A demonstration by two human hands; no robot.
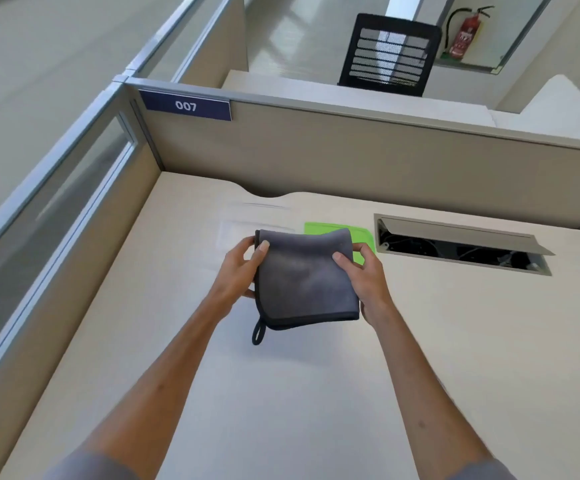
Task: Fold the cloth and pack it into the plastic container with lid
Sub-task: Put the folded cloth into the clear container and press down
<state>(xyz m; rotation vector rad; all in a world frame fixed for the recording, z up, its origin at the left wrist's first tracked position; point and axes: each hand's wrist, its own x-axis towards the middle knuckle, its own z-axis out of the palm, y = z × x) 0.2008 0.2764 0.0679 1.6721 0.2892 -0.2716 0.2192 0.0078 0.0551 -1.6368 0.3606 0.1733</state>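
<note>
A grey cloth (305,278) with a dark hem and a small hanging loop is folded into a rough square and held above the desk. My left hand (238,271) grips its left edge, thumb on top. On the right edge my right hand (368,278) pinches it the same way. Behind the cloth a green lid (319,228) lies flat on the desk, partly hidden. A clear plastic container (236,230) stands just left of the lid, faint against the desk and partly hidden by the cloth.
The pale desk (281,393) is enclosed by beige partitions at the back and left. An open cable tray (461,247) is sunk into the desk at the right. A black chair (389,53) and a red fire extinguisher (465,32) stand beyond the partition.
</note>
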